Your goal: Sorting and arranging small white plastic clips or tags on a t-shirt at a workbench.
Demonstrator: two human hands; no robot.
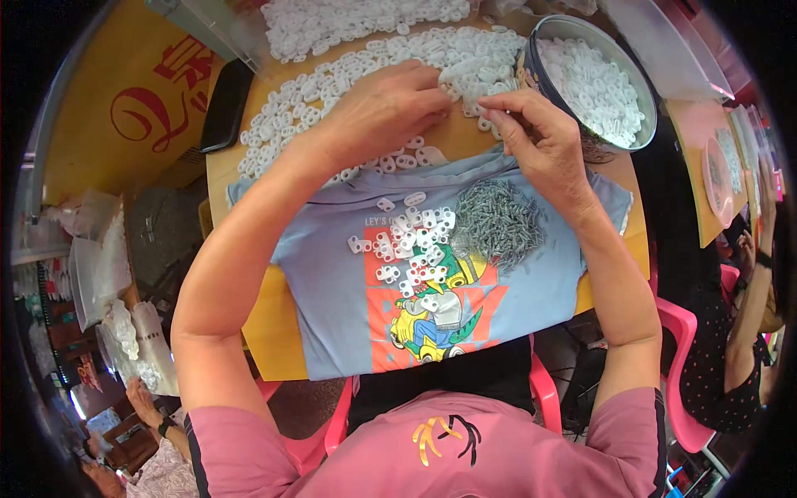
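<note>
Small white oval plastic pieces with holes point(290, 104) lie spread over the far part of the table. Among them my left hand point(398, 104) is closed, fingers curled down; whatever it holds is hidden. Just to its right, my right hand point(544, 137) pinches thumb and forefinger together near the pieces, on something too small to make out. Closer to me, a grey-blue printed T-shirt point(324, 274) covers the table. On it rest a loose cluster of white two-holed pieces point(407, 236) and, right of that, a heap of small grey screws point(501, 220).
A round tin point(544, 75) full of white pieces stands beyond my right hand. At the table's left edge lies a dark phone-like slab point(227, 105), near a yellow box point(124, 50). Other people's arms show at far left point(145, 402) and far right point(751, 290), by a pink chair point(681, 349).
</note>
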